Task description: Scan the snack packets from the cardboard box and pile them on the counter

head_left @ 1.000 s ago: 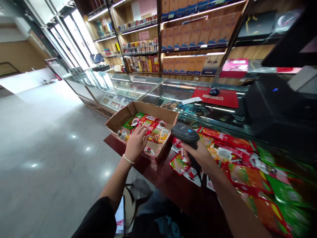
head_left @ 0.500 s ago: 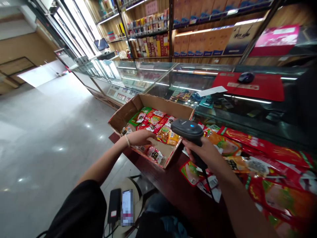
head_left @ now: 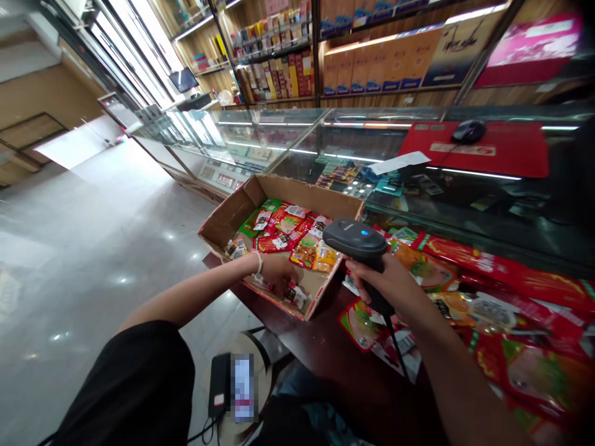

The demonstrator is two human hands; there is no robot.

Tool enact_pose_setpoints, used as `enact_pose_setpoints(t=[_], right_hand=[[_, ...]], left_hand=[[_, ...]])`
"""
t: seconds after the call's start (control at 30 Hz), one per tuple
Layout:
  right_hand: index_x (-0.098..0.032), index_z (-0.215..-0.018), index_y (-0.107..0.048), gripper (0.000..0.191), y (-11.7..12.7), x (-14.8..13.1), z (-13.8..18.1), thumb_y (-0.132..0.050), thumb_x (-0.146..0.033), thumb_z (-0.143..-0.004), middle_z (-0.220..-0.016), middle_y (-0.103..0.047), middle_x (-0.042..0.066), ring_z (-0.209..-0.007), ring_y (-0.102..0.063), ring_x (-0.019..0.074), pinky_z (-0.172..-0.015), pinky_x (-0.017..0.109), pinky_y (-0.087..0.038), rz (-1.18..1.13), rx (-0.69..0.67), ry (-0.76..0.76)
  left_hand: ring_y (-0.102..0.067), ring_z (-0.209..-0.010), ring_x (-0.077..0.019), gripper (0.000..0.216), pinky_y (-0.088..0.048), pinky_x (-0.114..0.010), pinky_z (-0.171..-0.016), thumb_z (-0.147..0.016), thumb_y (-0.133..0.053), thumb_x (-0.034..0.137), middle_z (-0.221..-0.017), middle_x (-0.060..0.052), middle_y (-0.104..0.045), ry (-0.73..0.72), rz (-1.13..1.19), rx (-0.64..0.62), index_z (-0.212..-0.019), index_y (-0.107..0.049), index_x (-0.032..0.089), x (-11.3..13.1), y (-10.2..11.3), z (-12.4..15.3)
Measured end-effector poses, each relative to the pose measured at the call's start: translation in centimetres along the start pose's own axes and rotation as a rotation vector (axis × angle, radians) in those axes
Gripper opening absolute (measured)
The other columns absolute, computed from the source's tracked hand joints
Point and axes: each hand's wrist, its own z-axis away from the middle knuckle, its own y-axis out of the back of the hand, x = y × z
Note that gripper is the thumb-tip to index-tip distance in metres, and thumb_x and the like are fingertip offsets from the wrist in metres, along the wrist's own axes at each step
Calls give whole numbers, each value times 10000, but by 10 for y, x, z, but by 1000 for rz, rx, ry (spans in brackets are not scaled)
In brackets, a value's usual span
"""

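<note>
My right hand (head_left: 390, 286) grips the handle of a black barcode scanner (head_left: 356, 238) with a blue light, held over the wooden counter beside an open cardboard box (head_left: 232, 214). The box holds several red, green and orange snack packets (head_left: 290, 232). My left hand (head_left: 277, 272) reaches down into the near corner of the box, fingers curled around a small packet (head_left: 295, 293) there. More snack packets (head_left: 465, 279) lie spread over the counter to the right, under and beyond my right arm.
A glass display counter (head_left: 353, 148) runs behind the box, with a red mat (head_left: 493, 148), a mouse (head_left: 468, 131) and a paper slip (head_left: 400, 162) on it. Shelves of boxed goods (head_left: 372, 68) line the back wall. A phone and power bank (head_left: 232, 387) rest on a stool below.
My left hand has drawn back from the middle of the box to its near corner and curled onto a small packet. The scanner has stayed about where it was.
</note>
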Motion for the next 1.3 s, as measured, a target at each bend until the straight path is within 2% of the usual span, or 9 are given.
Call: enact_pose_setpoints(t=[0.1, 0.27, 0.43, 0.57, 0.67, 0.77, 0.9, 1.13, 1.3], right_hand=[[-182, -679, -533, 336, -3, -3, 4, -685, -469, -764, -502, -540, -32, -382, -486, 96, -403, 223, -385, -24, 5, 23], [-183, -694, -517, 349, -8, -9, 17, -688, -482, -755, -510, -530, -42, -353, -468, 84, -363, 209, -369, -52, 57, 53], [-184, -786, -534, 370, -14, -17, 36, -710, -502, -718, -495, -521, -63, -323, -451, 84, -330, 207, -363, -79, 106, 113], [-193, -703, -509, 375, -17, -21, 57, -719, -503, -701, -469, -506, -63, -321, -449, 84, -337, 209, -365, -99, 155, 115], [-193, -685, -512, 385, -19, -23, 73, -715, -520, -694, -471, -516, -54, -325, -454, 89, -336, 213, -363, -84, 174, 110], [-192, -651, -499, 386, -22, -25, 86, -706, -513, -708, -469, -503, -55, -327, -445, 81, -340, 206, -350, -65, 180, 161], [-187, -642, -503, 372, -23, -20, 99, -678, -497, -754, -475, -505, -50, -331, -442, 73, -349, 202, -346, -46, 186, 189], [-180, -726, -530, 351, -11, -5, 111, -650, -504, -786, -504, -536, -45, -356, -461, 77, -367, 199, -359, -14, 189, 200], [-198, -822, -498, 373, -19, -6, 114, -674, -517, -744, -504, -543, -63, -334, -459, 85, -342, 199, -363, 48, 182, 154]], left_hand=[[-533, -599, -130, 107, -364, -217, -586, -638, -691, 112, -660, 5, -653, 28, -18, 78, -699, -679, 199, 7, 11, 8], [-530, -592, -115, 113, -378, -213, -587, -751, -634, 273, -652, 2, -634, 79, 27, 484, -724, -664, 168, 20, 32, 32], [-514, -578, -100, 282, -440, -219, -592, -752, -643, 428, -632, 23, -546, 31, 496, 885, -737, -574, 155, 27, 27, 32], [-509, -571, -72, 258, -467, -204, -602, -737, -683, 361, -652, 36, -507, -128, 934, 1028, -763, -532, 154, 46, 16, 24], [-467, -509, -54, 155, -435, -170, -522, -772, -645, 235, -639, 51, -474, -226, 1223, 1040, -857, -533, 169, 67, 8, 20], [-400, -448, -39, 91, -325, -136, -426, -802, -584, 153, -633, 51, -448, -317, 1506, 906, -856, -514, 175, 86, 1, 20], [-439, -479, -67, 181, -349, -173, -449, -898, -483, 320, -648, 8, -475, -469, 1713, 661, -887, -565, 159, 106, -10, 23], [-591, -1040, -235, 635, -494, -365, -825, -852, -408, 633, -1083, -159, -632, -599, 1724, 557, -1210, -546, 127, 127, -24, 20], [-502, -1229, -249, 577, -451, -411, -954, -885, -372, 562, -1283, -159, -563, -639, 1690, 586, -1240, -525, 133, 130, -24, 13]])
